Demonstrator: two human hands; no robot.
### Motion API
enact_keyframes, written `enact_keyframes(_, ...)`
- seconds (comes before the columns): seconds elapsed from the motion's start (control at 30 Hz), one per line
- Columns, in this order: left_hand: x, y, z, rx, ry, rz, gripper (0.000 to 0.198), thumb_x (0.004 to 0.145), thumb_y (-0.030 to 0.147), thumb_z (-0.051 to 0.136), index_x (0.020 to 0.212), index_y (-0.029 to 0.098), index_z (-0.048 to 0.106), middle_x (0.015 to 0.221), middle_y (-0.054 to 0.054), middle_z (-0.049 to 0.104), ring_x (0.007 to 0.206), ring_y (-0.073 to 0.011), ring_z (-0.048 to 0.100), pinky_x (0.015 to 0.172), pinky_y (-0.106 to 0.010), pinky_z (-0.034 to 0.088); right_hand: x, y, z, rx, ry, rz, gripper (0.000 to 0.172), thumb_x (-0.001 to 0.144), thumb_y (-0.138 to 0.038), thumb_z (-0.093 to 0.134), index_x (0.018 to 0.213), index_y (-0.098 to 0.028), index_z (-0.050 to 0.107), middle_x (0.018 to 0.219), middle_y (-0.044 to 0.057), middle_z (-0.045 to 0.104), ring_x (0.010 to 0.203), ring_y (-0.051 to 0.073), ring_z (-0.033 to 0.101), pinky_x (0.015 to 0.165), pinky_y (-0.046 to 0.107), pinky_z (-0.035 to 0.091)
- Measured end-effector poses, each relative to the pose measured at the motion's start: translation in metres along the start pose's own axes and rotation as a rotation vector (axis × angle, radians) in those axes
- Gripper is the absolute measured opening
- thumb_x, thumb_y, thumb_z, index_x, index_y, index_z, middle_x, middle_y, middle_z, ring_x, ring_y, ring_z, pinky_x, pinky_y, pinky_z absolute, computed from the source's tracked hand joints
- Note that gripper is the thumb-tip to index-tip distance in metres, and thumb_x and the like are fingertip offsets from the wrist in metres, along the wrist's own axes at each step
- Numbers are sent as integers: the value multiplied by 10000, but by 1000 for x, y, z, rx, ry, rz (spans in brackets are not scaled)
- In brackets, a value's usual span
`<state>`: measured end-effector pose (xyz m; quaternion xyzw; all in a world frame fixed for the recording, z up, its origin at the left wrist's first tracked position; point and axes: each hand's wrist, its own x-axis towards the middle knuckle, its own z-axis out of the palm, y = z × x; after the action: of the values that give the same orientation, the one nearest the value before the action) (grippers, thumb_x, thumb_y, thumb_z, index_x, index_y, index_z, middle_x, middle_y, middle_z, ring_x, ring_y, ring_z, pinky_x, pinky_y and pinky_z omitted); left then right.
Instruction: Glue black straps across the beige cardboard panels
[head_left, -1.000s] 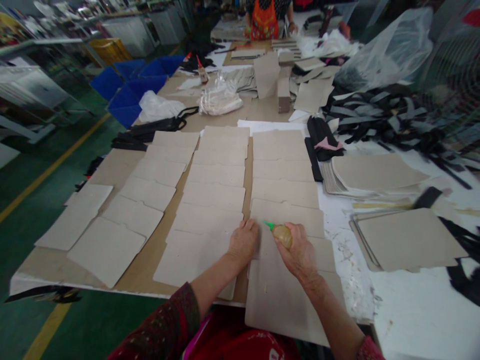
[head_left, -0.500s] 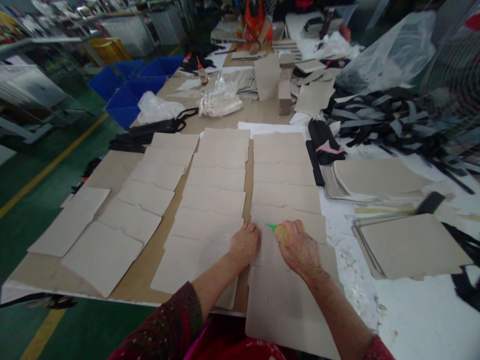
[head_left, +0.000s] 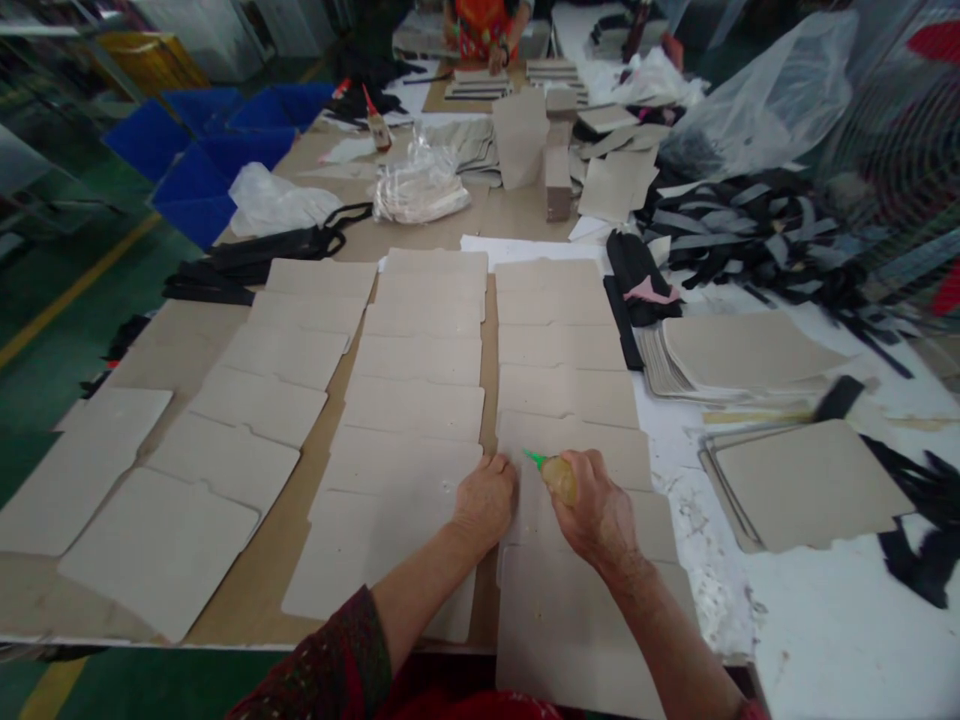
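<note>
My right hand (head_left: 596, 505) is wrapped round a yellowish squeeze bottle (head_left: 559, 480) with a green nozzle. The nozzle tip points left, just over a greyish-beige board (head_left: 600, 440) in the right-hand column. My left hand (head_left: 487, 495) rests at the gap between the middle and right columns, fingers curled together by the left edge of the right-hand boards; anything inside them is hidden. Overlapping boards make up the middle column (head_left: 420, 405) and the left column (head_left: 255, 405). Small wet-looking spots dot some boards, including the nearest one (head_left: 570, 620) below my right hand.
On the right are stacked boards (head_left: 750, 355), more boards (head_left: 810, 480) and a heap of black and grey strips (head_left: 750, 235). Farther back stand a clear plastic bag (head_left: 424, 190) and a red-capped bottle (head_left: 377, 125). Blue bins (head_left: 202, 180) are at left; another person (head_left: 487, 30) works opposite.
The view has shifted a little, so the table appears lower and wider. Both hands stay at about the same spot, the bottle's nozzle moving slightly left and down.
</note>
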<state>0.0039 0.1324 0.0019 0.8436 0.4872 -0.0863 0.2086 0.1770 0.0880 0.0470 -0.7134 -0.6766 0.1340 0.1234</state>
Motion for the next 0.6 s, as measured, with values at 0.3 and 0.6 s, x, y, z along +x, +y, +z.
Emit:
enact_keyframes(0.3,0,-2,-4,-22,-9,29,263,894,90,450,1078,141,631,1156,-115,602,1115,-244,522,1009,-363,442,-2,-1,-17,51,-59,127,295,878,-315,558,1156,-241,491,1062,45,591,705,157,608,583,272,426)
enact_keyframes(0.6,3,-2,-5,4,-17,-29,255,863,95,504,1087,162,606,1176,-103,608,1127,-244,539,1009,-355,464,-7,43,-2,871,180,518,577,719,-506,737,1171,-226,511,953,43,684,809,205,652,699,355,545)
